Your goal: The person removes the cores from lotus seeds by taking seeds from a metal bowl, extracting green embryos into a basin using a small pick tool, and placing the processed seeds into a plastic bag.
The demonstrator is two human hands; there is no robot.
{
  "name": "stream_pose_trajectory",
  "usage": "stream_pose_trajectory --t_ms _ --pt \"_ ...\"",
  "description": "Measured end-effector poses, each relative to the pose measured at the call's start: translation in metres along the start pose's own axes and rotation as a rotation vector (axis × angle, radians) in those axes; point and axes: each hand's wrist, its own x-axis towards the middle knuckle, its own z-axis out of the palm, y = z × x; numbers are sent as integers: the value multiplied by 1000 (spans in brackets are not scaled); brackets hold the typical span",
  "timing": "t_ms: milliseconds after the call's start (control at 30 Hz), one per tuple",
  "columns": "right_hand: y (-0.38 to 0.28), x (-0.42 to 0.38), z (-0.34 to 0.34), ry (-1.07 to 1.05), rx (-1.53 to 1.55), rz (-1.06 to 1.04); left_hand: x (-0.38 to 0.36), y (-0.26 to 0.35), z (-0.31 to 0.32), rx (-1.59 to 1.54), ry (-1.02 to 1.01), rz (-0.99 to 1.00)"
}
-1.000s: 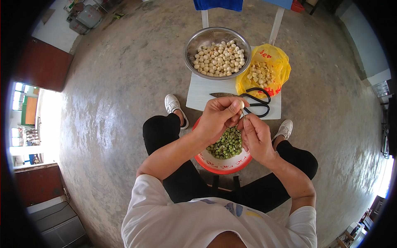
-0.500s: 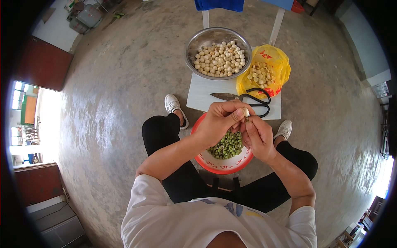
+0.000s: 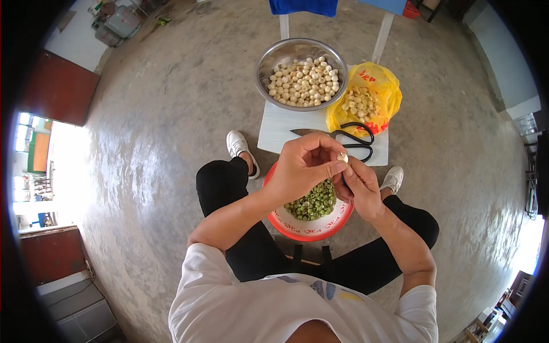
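Observation:
A small pale lotus seed (image 3: pixel 342 157) is pinched between the fingertips of my left hand (image 3: pixel 309 166) and my right hand (image 3: pixel 362 186). The two hands meet just above the far rim of a red-rimmed white basin (image 3: pixel 311 231), which holds many green shells or seeds (image 3: pixel 312 204). My forearms and hands cover part of that basin. Just beyond my fingers, black-handled scissors (image 3: pixel 359 134) lie on a white board (image 3: pixel 274 128), their blades pointing left. A steel bowl (image 3: pixel 263 88) full of cream-coloured lotus seeds (image 3: pixel 303 83) stands behind the scissors.
Right of the steel bowl sits a yellow plastic bag (image 3: pixel 390 94) with pale pieces (image 3: pixel 360 103) inside. My knees flank the basin, and white shoes (image 3: pixel 240 146) rest on the concrete floor. Gas cylinders (image 3: pixel 123 23) stand at the far left; a blue cloth (image 3: pixel 303 7) hangs at the back.
The lotus seed has turned in my fingertips, showing a rounder face now. My left fingers have curled and shifted slightly; my right hand has moved slightly right.

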Motion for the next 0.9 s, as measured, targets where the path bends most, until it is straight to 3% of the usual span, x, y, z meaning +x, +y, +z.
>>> stream_pose_trajectory --t_ms 200,300,467,700,900 --pt "1 1 -4 41 -297 -149 2 -1 -3 204 -33 210" --pt "1 2 -4 127 -600 -320 1 4 -4 87 -51 91" --pt "-4 5 -4 218 -921 -506 -1 2 1 9 3 64" --pt "-10 5 -3 202 -788 -496 -1 -1 2 -7 -7 102" --pt "-9 5 -7 205 -822 -519 -1 4 2 -85 -24 -91"
